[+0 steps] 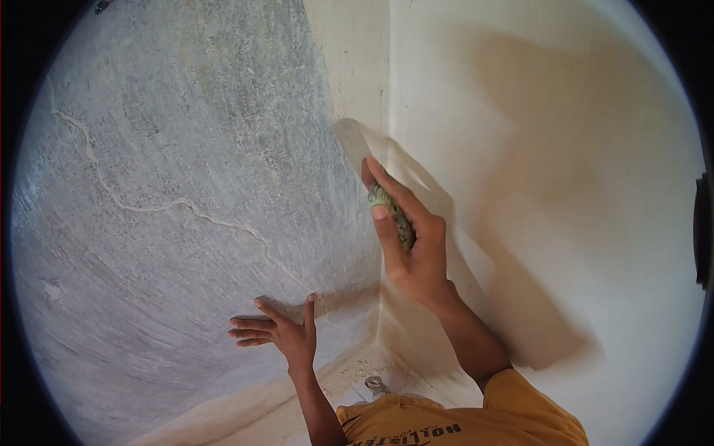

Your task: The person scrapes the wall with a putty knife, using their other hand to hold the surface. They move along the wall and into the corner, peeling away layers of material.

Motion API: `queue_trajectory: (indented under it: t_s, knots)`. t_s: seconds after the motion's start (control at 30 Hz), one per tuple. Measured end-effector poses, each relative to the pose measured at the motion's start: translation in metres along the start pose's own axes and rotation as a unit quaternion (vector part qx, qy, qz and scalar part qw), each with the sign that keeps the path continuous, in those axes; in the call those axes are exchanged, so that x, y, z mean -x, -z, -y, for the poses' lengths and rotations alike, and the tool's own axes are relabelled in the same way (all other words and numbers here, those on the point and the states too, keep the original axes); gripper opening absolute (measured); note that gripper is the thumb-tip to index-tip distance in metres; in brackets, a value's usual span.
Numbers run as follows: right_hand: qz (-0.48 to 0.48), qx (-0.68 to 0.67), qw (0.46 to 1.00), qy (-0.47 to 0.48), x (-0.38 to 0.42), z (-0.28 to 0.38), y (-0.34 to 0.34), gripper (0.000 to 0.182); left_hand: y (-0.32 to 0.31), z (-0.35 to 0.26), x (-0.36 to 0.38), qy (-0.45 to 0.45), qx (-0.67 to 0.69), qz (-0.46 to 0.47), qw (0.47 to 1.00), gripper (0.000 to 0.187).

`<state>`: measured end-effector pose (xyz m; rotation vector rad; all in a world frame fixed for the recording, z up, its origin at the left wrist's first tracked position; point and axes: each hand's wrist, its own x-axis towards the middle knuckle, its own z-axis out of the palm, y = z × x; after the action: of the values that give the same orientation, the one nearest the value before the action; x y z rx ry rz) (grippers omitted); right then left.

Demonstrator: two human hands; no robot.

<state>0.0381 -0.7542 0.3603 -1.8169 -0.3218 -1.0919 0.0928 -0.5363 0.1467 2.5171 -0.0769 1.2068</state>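
Observation:
In my right hand [418, 241] is a putty knife [352, 147], gripped by its worn, mottled handle with thumb and forefinger near the blade. The broad blade points up and left, its tip at the line where the grey wall surface [186, 149] meets a cream strip [349, 52] beside the corner. Lower down, my left hand [290, 334] has its fingers spread against the grey wall. Its thumb tip is close to the lower end of a long winding crack [178, 204].
A smooth cream wall [535, 111] adjoins on the right, with shadows across it. Crumbs of debris [364, 364] lie in the corner below, near a small knotted-looking item [375, 384]. A dark object [701, 230] shows at the far right edge.

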Motion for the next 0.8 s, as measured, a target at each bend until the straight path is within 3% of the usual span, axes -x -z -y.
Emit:
queue_trajectory:
  t_s: [0.1,0.13,0.2,0.27,0.4,0.5,0.57,0.67,0.8]
  knots:
    - [0.012,0.018,1.000,-0.019,0.034,-0.018,-0.010,0.050,0.000,0.002,0.002,0.000,-0.009,0.001,1.000,0.127]
    - [0.031,0.025,0.996,-0.081,0.049,-0.018,-0.010,0.049,-0.001,0.002,0.001,0.001,-0.008,-0.002,1.000,0.127]
    - [0.006,0.043,0.999,-0.007,0.046,-0.024,-0.015,0.048,-0.001,0.000,-0.002,-0.001,-0.005,-0.009,1.000,0.128]
    - [-0.001,0.031,1.000,0.006,0.037,-0.019,-0.011,0.047,0.000,-0.002,0.000,0.000,-0.003,-0.014,1.000,0.128]
    - [0.020,0.008,0.997,-0.069,0.019,-0.003,0.004,0.045,-0.002,-0.002,-0.001,-0.004,0.004,-0.018,1.000,0.129]
    - [0.026,0.044,0.999,-0.015,0.034,-0.011,-0.001,0.045,-0.002,0.002,0.000,-0.011,0.003,-0.015,1.000,0.129]
    - [0.040,0.025,0.997,-0.057,0.041,-0.009,0.001,0.046,-0.002,0.002,0.001,-0.008,0.000,-0.015,1.000,0.128]
    - [0.018,-0.019,0.999,-0.045,0.026,-0.005,0.003,0.046,-0.004,0.000,0.002,-0.005,0.006,-0.012,1.000,0.127]
    - [0.036,0.023,0.997,-0.060,0.037,-0.003,0.001,0.045,-0.002,0.003,0.003,-0.006,0.024,-0.006,1.000,0.122]
